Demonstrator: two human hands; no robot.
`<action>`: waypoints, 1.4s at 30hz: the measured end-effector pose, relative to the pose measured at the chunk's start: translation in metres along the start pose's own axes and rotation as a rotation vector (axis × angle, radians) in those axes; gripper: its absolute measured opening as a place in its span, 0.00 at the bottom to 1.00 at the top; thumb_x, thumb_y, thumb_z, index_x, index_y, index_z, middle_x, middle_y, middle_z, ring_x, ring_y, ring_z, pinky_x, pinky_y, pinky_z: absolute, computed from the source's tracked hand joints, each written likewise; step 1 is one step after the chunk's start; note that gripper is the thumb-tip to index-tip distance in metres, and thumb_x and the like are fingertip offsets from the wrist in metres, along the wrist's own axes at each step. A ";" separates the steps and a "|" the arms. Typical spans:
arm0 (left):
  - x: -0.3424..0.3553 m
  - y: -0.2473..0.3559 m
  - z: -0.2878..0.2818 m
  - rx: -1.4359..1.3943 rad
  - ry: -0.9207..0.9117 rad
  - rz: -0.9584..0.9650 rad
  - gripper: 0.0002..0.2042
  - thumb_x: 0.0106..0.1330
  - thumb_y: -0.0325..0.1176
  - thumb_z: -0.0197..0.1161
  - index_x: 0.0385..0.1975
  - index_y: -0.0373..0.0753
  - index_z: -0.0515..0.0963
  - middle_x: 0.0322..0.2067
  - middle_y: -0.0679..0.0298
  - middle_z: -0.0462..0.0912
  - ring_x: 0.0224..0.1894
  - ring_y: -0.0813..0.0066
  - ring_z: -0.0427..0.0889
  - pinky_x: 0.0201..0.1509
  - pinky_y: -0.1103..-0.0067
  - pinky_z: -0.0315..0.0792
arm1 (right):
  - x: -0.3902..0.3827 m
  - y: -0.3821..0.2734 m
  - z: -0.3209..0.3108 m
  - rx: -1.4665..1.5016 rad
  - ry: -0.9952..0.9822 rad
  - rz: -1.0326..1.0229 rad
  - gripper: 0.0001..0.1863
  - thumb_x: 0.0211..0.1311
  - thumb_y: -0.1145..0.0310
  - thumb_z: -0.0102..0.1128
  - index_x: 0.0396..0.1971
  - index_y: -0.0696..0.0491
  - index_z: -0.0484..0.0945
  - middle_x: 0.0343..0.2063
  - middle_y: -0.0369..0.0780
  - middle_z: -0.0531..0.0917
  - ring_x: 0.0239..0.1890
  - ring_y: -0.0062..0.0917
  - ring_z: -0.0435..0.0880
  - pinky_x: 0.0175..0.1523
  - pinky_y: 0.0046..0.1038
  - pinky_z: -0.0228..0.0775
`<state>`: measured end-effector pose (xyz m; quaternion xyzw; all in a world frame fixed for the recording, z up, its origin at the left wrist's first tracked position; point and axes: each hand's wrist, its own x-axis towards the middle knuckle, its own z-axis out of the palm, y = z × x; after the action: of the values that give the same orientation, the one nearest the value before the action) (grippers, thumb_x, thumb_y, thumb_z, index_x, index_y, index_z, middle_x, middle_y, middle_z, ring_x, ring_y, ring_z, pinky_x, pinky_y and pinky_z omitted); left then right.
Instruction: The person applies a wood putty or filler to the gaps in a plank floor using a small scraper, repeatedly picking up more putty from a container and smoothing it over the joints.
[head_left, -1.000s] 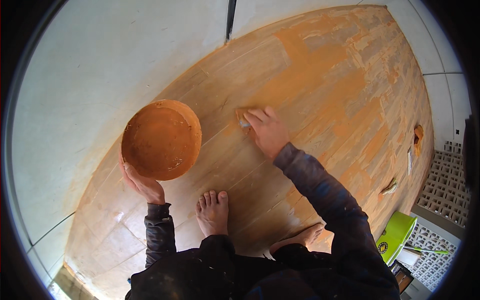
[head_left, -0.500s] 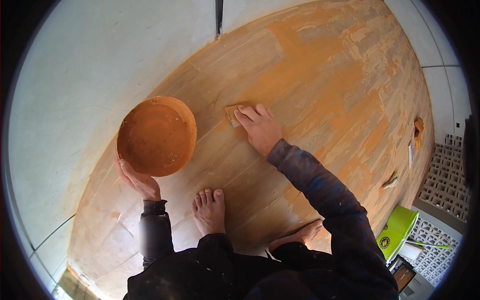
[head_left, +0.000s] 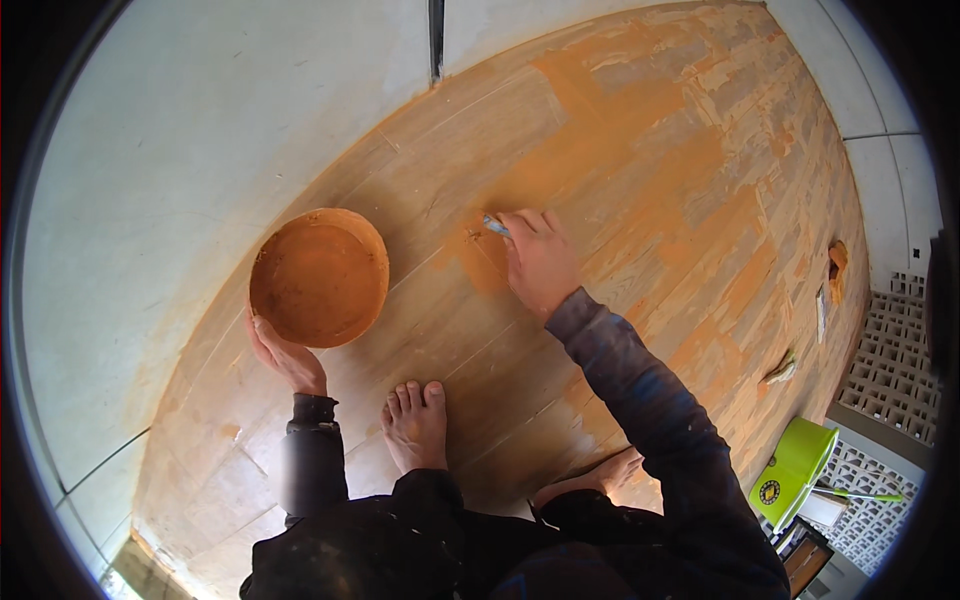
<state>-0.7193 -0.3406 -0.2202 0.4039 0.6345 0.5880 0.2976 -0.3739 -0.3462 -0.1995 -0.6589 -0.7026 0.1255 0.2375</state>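
My left hand grips the near rim of a round bowl, coated with orange-brown paste, and holds it above the floor near the wall. Its fingers wrap around the outside, partly hidden behind the bowl. To the right, my right hand pinches a small flat scraper, seen nearly edge-on with a bluish-grey side. Below and beside it, the wood-look floor carries a fresh orange smear with a few small lumps. Whether the scraper touches the floor I cannot tell.
Streaky orange paste covers much of the floor ahead and right. A white wall curves along the left. My bare feet stand close by. At right lie a crumpled cloth, an orange-stained item and a green bucket.
The scraper has turned from lying flat to nearly edge-on, as my right hand shifted slightly right and nearer. An orange smear now shows beneath it. The bowl has tilted and moved slightly.
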 end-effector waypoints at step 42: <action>0.010 -0.012 -0.007 -0.009 0.000 -0.013 0.24 0.82 0.45 0.42 0.64 0.32 0.72 0.60 0.58 0.77 0.62 0.67 0.75 0.67 0.71 0.68 | 0.002 0.011 0.020 -0.091 -0.038 -0.260 0.18 0.59 0.72 0.60 0.50 0.51 0.83 0.48 0.36 0.81 0.46 0.35 0.76 0.50 0.36 0.70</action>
<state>-0.7319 -0.3353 -0.2305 0.3984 0.6343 0.5891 0.3031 -0.3743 -0.3403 -0.2212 -0.5698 -0.7915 0.0743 0.2082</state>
